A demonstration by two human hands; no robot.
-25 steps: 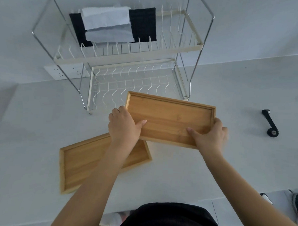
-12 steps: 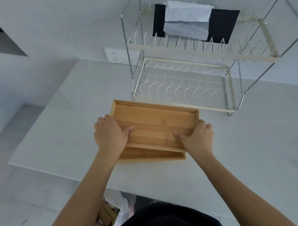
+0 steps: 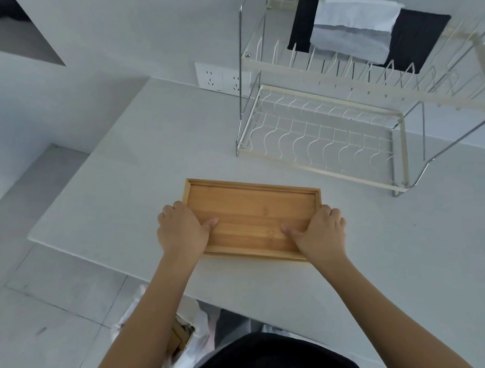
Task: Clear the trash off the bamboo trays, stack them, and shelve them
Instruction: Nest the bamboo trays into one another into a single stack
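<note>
— Since the earlier frame, what has moved in the head view?

— Both trays. The bamboo tray (image 3: pixel 251 212) that was carried offset above the lower one now lies squarely on it, so only a thin strip of a second edge shows along its near side. The lower tray is otherwise hidden.

— Where is the stack?

— Flat on the white counter (image 3: pixel 125 178), nearer the counter's front edge than its back, and closer to the left end. The wire dish rack (image 3: pixel 326 137) stands behind it toward the back edge, well apart from the trays.

— And the hands?

— The left hand (image 3: pixel 182 231) grips the tray's left short end, thumb pressed on the inner floor, fingers wrapped over the outside. The right hand (image 3: pixel 321 234) does the same at the right short end. Both are clasped on the tray.

— Anything else?

— Dark and pale cloths (image 3: pixel 367 30) hang on the rack's upper tier. A wall socket (image 3: pixel 222 78) sits left of the rack. Below the counter's front edge, a white bag (image 3: pixel 190 337) is partly visible beside the left forearm; its contents are unclear.
</note>
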